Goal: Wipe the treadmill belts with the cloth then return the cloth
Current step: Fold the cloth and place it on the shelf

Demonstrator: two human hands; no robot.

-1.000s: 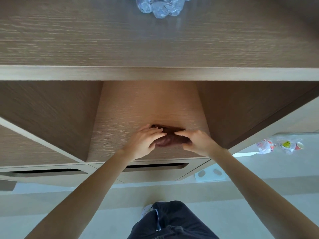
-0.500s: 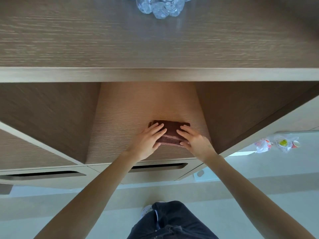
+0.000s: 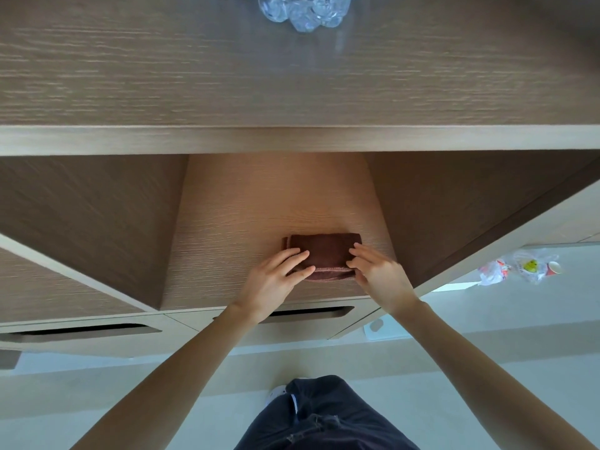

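A folded dark brown cloth (image 3: 324, 251) lies flat on the floor of an open wooden cabinet compartment (image 3: 259, 206). My left hand (image 3: 276, 280) rests on the cloth's left end, fingers laid nearly straight over it. My right hand (image 3: 376, 271) touches the right end with its fingertips on the top and near edge. Both forearms reach in from below. No treadmill is in view.
A wooden top shelf (image 3: 292, 76) overhangs the compartment and carries a clear glass bowl (image 3: 305, 8) at its far edge. Two drawers with slot handles (image 3: 311, 311) sit below. A crumpled plastic bag with a cup (image 3: 519, 267) lies on the floor at right.
The cloth went from a bunched lump gripped between both hands to a flat folded rectangle on the compartment floor. My fingers have straightened and now lie on it.
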